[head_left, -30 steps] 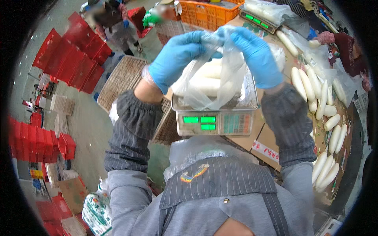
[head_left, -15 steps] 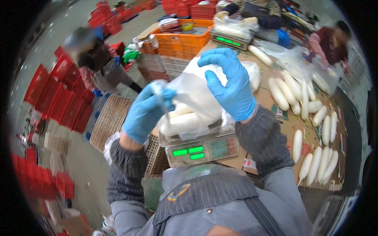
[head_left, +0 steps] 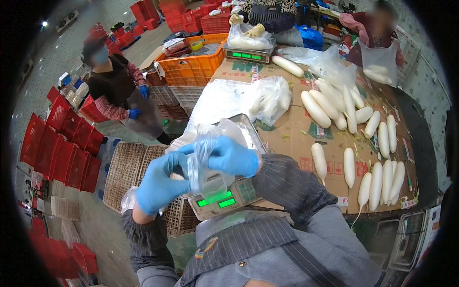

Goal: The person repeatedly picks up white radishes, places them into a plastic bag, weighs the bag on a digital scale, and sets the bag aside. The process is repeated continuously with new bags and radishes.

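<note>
My blue-gloved left hand [head_left: 160,186] and blue-gloved right hand [head_left: 236,158] come together over the scale. Between them, the fingers of both close on the twisted neck of a clear plastic bag [head_left: 202,162]. The bag's lower part and contents are mostly hidden behind my hands. Under it stands the scale [head_left: 247,193] with green lit displays; part of its metal tray [head_left: 251,134] shows beyond my right hand. Loose white radishes [head_left: 315,109] lie on the cardboard-covered table [head_left: 291,138] to the right.
Another filled bag [head_left: 270,98] lies beyond the scale. Farther back are an orange crate [head_left: 191,64] and a second scale [head_left: 248,53] where a person handles a bag. One person stands left near red crates [head_left: 57,138]; another, far right, holds a bag [head_left: 380,62].
My right hand has come down from above the bag and closed on its neck beside my left hand. The bag's opening is now bunched together. The view has shifted.
</note>
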`<act>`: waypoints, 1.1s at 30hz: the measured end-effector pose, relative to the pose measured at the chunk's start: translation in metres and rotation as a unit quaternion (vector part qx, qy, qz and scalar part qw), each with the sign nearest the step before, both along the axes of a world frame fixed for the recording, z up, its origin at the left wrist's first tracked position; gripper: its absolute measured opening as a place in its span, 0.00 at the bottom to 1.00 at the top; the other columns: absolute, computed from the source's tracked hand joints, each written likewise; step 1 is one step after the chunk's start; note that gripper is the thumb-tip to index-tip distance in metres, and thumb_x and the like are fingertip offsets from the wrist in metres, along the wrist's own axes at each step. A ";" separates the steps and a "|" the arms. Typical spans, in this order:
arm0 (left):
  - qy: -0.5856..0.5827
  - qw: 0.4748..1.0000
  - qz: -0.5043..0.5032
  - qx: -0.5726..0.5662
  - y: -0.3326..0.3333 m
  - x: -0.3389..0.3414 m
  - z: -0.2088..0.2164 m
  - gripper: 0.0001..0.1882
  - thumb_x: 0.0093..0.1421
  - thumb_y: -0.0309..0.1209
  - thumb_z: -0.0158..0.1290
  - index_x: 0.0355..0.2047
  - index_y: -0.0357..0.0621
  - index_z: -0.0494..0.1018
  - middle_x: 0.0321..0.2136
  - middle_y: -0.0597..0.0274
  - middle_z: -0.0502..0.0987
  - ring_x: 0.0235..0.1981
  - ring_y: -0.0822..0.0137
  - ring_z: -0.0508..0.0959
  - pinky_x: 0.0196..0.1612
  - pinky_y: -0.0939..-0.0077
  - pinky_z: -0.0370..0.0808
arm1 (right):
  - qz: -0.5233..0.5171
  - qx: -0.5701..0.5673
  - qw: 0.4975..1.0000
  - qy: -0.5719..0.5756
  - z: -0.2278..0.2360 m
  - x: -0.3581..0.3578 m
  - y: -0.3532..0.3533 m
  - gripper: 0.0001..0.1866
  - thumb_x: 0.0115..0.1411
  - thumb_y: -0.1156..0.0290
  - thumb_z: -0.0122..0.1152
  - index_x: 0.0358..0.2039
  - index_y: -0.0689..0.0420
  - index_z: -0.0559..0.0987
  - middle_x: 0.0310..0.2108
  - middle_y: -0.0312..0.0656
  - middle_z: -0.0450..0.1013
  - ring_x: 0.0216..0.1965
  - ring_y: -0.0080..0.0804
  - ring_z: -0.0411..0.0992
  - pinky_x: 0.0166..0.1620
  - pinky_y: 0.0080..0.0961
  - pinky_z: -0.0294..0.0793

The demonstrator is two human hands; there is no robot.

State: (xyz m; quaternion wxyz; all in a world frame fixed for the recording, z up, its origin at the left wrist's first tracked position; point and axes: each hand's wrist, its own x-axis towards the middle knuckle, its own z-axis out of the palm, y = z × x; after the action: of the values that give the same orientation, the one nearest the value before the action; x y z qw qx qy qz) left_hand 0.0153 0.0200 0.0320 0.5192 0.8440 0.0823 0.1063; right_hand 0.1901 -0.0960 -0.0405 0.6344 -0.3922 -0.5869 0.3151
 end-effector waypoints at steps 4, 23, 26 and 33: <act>-0.104 0.955 0.261 -0.092 0.098 0.024 -0.089 0.33 0.42 0.14 0.56 0.52 0.35 0.68 0.26 0.70 0.72 0.23 0.82 0.67 0.29 0.89 0.69 | 0.063 -0.082 0.995 0.011 -0.020 0.031 -0.049 0.06 0.54 0.81 0.51 0.33 0.60 0.74 0.28 0.36 0.70 0.33 0.24 0.70 0.41 0.22 0.71; -0.115 0.980 0.117 -0.114 0.026 0.037 -0.065 0.16 0.46 0.24 0.60 0.38 0.43 0.74 0.28 0.64 0.75 0.30 0.71 0.73 0.38 0.78 0.72 | -0.031 -0.349 0.932 -0.089 0.012 0.047 -0.025 0.09 0.58 0.68 0.57 0.38 0.56 0.76 0.27 0.27 0.68 0.23 0.13 0.59 0.27 0.11 0.58; -0.133 0.921 0.359 0.067 0.083 0.032 -0.141 0.19 0.45 0.24 0.59 0.41 0.41 0.74 0.34 0.57 0.77 0.37 0.58 0.76 0.44 0.69 0.73 | 0.052 -0.303 0.951 -0.024 0.003 0.048 -0.037 0.06 0.58 0.69 0.55 0.31 0.59 0.73 0.33 0.35 0.70 0.37 0.23 0.69 0.43 0.20 0.66; -0.135 0.978 0.140 0.072 0.065 0.063 -0.101 0.15 0.54 0.37 0.59 0.41 0.46 0.76 0.34 0.57 0.76 0.37 0.61 0.76 0.43 0.69 0.72 | 0.020 -0.102 0.993 0.057 0.057 0.010 0.051 0.07 0.58 0.71 0.54 0.34 0.60 0.72 0.43 0.38 0.69 0.48 0.28 0.67 0.57 0.26 0.61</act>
State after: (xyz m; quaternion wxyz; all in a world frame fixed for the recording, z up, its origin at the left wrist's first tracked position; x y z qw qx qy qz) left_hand 0.0779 0.0853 -0.0689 0.4430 0.8376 0.1207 0.2960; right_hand 0.1998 -0.0455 0.0169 0.6167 -0.4242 -0.5228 0.4079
